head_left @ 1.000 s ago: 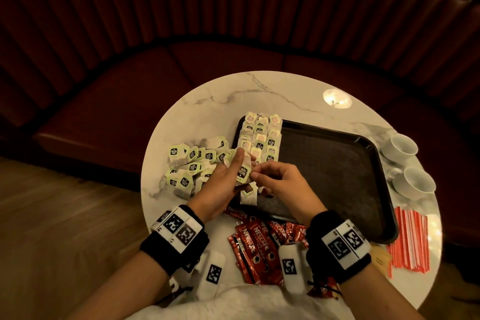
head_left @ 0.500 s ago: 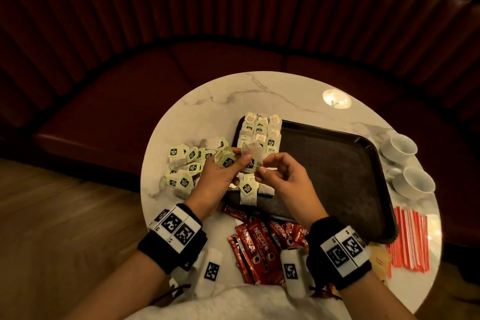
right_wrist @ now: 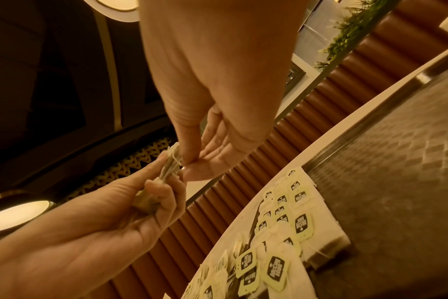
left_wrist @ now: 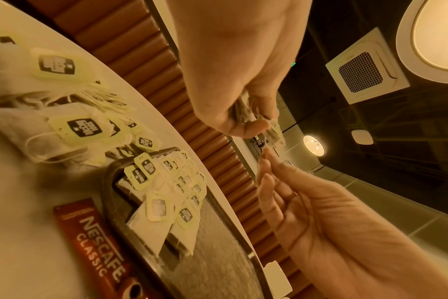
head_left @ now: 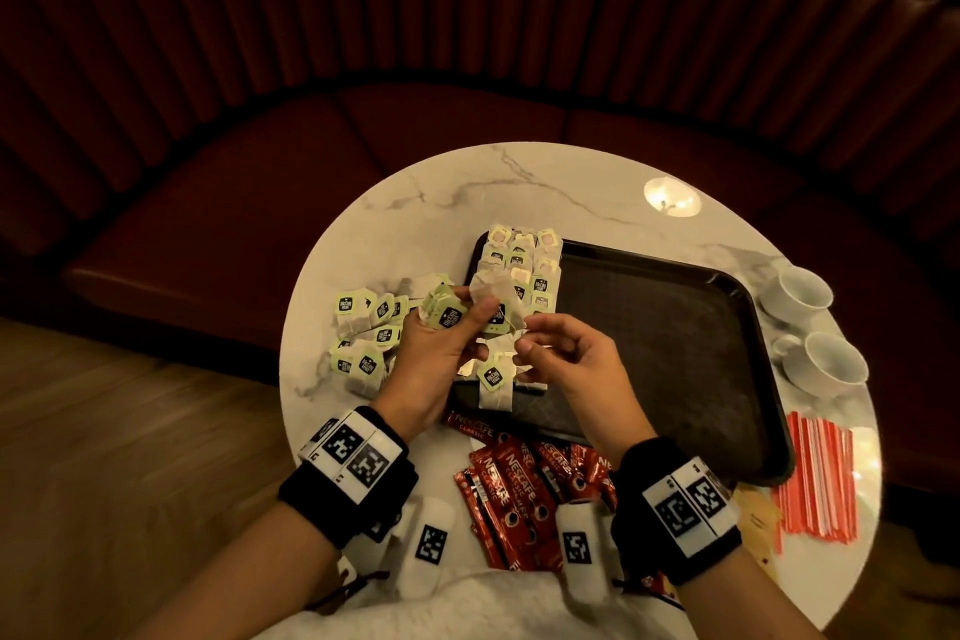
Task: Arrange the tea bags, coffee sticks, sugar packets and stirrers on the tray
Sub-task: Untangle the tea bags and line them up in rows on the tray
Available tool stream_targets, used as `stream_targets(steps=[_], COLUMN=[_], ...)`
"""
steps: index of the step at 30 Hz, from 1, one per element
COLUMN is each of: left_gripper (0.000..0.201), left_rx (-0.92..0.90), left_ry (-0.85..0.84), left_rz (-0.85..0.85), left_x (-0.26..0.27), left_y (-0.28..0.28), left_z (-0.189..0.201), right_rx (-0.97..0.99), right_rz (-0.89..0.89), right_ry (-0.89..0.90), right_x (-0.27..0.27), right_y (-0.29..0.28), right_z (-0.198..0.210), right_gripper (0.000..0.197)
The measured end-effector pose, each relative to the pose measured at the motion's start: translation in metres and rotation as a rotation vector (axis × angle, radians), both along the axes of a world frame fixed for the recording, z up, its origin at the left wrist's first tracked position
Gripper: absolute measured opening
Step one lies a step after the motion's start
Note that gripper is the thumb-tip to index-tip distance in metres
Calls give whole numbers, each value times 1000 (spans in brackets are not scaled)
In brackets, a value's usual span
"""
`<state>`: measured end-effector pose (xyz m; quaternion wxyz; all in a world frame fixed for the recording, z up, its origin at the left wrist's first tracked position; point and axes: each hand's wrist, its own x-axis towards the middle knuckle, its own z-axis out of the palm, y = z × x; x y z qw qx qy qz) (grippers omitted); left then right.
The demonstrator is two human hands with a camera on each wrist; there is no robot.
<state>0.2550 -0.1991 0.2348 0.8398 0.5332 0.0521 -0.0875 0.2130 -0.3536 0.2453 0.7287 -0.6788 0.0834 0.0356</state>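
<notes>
Left hand (head_left: pixel 434 359) fingers (right_wrist: pixel 164 200) clamp a small bunch of tea bags (head_left: pixel 470 307), lifted above the tray's (head_left: pixel 675 353) left edge. Right hand (head_left: pixel 563 361) fingers (right_wrist: pixel 194 170) nip the string (head_left: pixel 517 325) at that bunch's edge, thumb against fingertip. Below them, rows of tea bags (head_left: pixel 524 265) fill the tray's far left corner, two more (head_left: pixel 493 379) lying at its near left. A loose heap (head_left: pixel 363 327) sits on the bench (head_left: pixel 441 203) left of the tray. Coffee sticks (head_left: pixel 519 489) spread along the bench's near edge; orange stirrers (head_left: pixel 821 478) by its right edge, two cups (head_left: pixel 810 322) beyond them.
</notes>
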Motion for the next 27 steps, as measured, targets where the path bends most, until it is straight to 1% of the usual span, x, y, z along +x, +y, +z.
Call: stream_targets(steps=[2,5,8,10,15,20,24,27], left_gripper=[37,38,31,28,28,27,15,7], left_rx=[-17,-26,-39,-53,-100,-118,-83,-85], left_ry=[13,17,-4,-5,12,32,41,36], left_rz=[-3,-18,-35,-48,-107,-138,-87,-62], left_x=[0,-1,-3,-4,-6,-6,-5,-4], left_y=[1,1,-2,-3,0,0,0,1], left_z=[1,2,5,6,11,10,9,10], right_rx=[35,136,79,64,110,175,110,27], right_rz=[-30,-43,-3,-8,-45,-68,-53,-46], right_ry=[6,33,26,18,-17,-4,7,9], right_x=[-1,0,0,0,0,0,0,-1], right_y=[0,1,3,3,3,6,5,1], right_z=[1,4,4,3,3,2,1,2], right_gripper=[18,23,22,20,19,22,24,15])
